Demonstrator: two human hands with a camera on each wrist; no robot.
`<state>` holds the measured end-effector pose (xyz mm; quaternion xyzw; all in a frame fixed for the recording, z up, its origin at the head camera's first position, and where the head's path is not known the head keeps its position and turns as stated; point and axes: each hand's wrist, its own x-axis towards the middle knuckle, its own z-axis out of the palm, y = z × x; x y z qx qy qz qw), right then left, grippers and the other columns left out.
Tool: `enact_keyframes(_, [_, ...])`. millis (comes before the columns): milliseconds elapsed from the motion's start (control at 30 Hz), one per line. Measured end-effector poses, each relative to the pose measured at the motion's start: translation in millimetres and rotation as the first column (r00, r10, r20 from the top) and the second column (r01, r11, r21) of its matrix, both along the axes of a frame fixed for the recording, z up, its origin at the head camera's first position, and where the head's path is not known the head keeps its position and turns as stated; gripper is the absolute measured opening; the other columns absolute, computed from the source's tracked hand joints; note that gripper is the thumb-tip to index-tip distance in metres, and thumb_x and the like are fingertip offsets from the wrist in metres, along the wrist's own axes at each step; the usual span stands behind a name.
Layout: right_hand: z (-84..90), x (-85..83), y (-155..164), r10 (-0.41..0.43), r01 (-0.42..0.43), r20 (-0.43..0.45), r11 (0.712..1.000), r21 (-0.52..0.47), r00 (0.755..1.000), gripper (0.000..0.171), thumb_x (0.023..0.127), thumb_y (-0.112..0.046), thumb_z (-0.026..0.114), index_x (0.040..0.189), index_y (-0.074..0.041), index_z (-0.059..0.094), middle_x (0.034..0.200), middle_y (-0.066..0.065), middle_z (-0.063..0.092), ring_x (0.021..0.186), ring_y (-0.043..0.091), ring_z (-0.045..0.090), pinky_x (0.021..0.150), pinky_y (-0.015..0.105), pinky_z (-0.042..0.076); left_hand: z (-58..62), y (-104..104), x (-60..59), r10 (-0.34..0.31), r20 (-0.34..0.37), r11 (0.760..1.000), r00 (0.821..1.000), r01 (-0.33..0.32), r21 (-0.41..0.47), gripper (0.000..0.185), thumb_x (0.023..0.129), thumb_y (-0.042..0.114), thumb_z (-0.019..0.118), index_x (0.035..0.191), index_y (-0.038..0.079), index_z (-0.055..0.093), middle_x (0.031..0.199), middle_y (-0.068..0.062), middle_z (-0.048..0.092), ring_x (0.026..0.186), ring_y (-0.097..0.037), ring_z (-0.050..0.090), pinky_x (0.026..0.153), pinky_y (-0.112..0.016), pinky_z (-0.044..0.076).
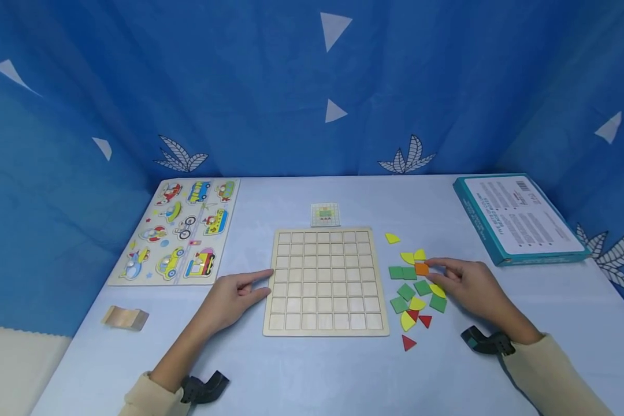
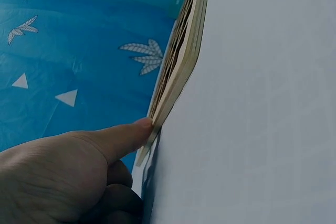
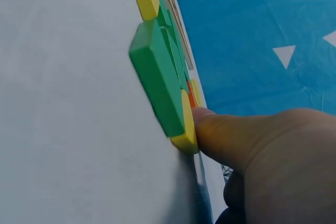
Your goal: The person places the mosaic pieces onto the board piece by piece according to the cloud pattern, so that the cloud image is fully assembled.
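Observation:
A wooden grid board (image 1: 325, 281) with bare square cells lies at the middle of the pale table. My left hand (image 1: 267, 282) rests at its left edge, index finger and thumb stretched out; in the left wrist view the thumb (image 2: 126, 132) touches the board's edge (image 2: 181, 61). Right of the board lies a cluster of green squares (image 1: 403, 273), yellow quarter rounds (image 1: 413, 257) and red triangles (image 1: 408, 342). My right hand (image 1: 434, 270) reaches into it, its index fingertip against an orange square (image 1: 422, 268). In the right wrist view its thumb (image 3: 226, 135) touches a yellow piece (image 3: 186, 129) beside a green square (image 3: 157, 77).
A small pattern card (image 1: 325, 214) lies just behind the board. A vehicle peg puzzle (image 1: 179, 231) sits at the left, a small wooden block (image 1: 125, 318) near the left front, and a teal box (image 1: 520, 219) at the right rear. Blue curtain surrounds the table.

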<state>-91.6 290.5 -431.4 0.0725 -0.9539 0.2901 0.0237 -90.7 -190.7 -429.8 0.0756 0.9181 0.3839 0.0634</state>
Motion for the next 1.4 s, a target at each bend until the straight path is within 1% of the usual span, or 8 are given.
enact_keyframes(267, [7.4,3.1,-4.6,-0.01,0.009,-0.028,1.0,-0.025,1.0,0.04,0.094,-0.03,0.077,0.126,-0.008,0.072,0.055,-0.003,0.038,0.048,0.015,0.042,0.044,0.028,0.03,-1.0,0.0,-0.7,-0.013,-0.008,1.0,1.0,0.013,-0.001,0.038,0.091,0.029,0.08,0.129,0.027,0.073,0.054,0.007,0.039,0.049,-0.008,0.032,0.05,-0.026,0.029])
enact_keyframes(467, [12.7,2.3,-14.9,-0.02,0.018,-0.084,1.0,-0.024,0.996,0.038,0.091,-0.02,0.08,0.125,-0.005,0.073,0.054,-0.003,0.038,0.045,0.015,0.04,0.043,0.027,0.03,1.5,-0.8,-0.5,-0.019,-0.01,1.0,1.0,0.019,-0.004,0.039,0.091,0.028,0.08,0.129,0.025,0.073,0.054,0.007,0.039,0.049,-0.009,0.033,0.05,-0.027,0.03])
enact_keyframes(667, [20.0,-5.1,-21.0,-0.01,0.01,-0.077,1.0,0.001,0.997,0.037,0.091,-0.018,0.08,0.125,-0.006,0.072,0.054,-0.002,0.039,0.046,0.017,0.04,0.043,0.028,0.03,2.9,-1.1,-0.2,-0.016,-0.005,1.0,1.0,0.016,0.003,0.039,0.091,0.028,0.08,0.129,0.026,0.073,0.054,0.006,0.039,0.049,-0.009,0.034,0.05,-0.027,0.03])
enact_keyframes(833, [27.8,-10.0,-37.6,-0.012,0.011,-0.059,1.0,-0.027,0.998,0.036,0.092,-0.02,0.079,0.125,-0.007,0.072,0.053,-0.001,0.039,0.045,0.019,0.041,0.042,0.029,0.031,1.7,-1.1,-0.1,-0.013,0.003,1.0,1.0,0.013,0.009,0.039,0.091,0.028,0.08,0.129,0.026,0.073,0.054,0.005,0.04,0.05,-0.01,0.034,0.05,-0.027,0.03])
enact_keyframes(1000, [39.6,-18.6,-59.6,0.021,-0.027,-0.077,0.996,-0.08,0.997,0.034,0.093,-0.02,0.078,0.125,-0.009,0.073,0.053,0.0,0.036,0.044,0.02,0.039,0.042,0.029,0.029,0.8,-0.6,-0.4,-0.021,0.008,0.999,1.0,0.021,0.024,0.039,0.091,0.028,0.08,0.13,0.025,0.073,0.054,0.005,0.04,0.05,-0.01,0.034,0.05,-0.027,0.03])
enact_keyframes(1133, [48.5,-28.5,-79.8,0.077,-0.088,-0.086,0.987,-0.135,0.993,0.032,0.093,-0.019,0.078,0.124,-0.011,0.074,0.054,-0.001,0.035,0.045,0.02,0.037,0.043,0.029,0.026,0.9,-1.1,0.3,-0.012,0.008,0.999,1.0,0.011,0.03,0.039,0.09,0.027,0.08,0.129,0.025,0.073,0.054,0.004,0.041,0.049,-0.01,0.034,0.049,-0.027,0.029])
enact_keyframes(1233, [51.0,-35.5,-93.7,0.118,-0.13,-0.086,0.979,-0.158,0.989,0.031,0.094,-0.02,0.077,0.124,-0.011,0.074,0.054,-0.001,0.035,0.044,0.02,0.036,0.043,0.029,0.025,0.9,-1.7,1.1,-0.009,0.015,0.999,1.0,0.009,0.033,0.039,0.091,0.026,0.08,0.129,0.024,0.073,0.054,0.004,0.041,0.049,-0.01,0.034,0.049,-0.026,0.029])
enact_keyframes(1400, [48.0,-44.6,-109.2,0.139,-0.154,-0.093,0.973,-0.173,0.986,0.031,0.094,-0.018,0.077,0.123,-0.009,0.074,0.052,-0.002,0.033,0.043,0.018,0.033,0.043,0.029,0.023,1.4,-1.0,1.0,-0.019,0.009,0.999,1.0,0.019,0.029,0.039,0.091,0.028,0.08,0.13,0.025,0.073,0.054,0.005,0.041,0.049,-0.01,0.035,0.05,-0.026,0.03])
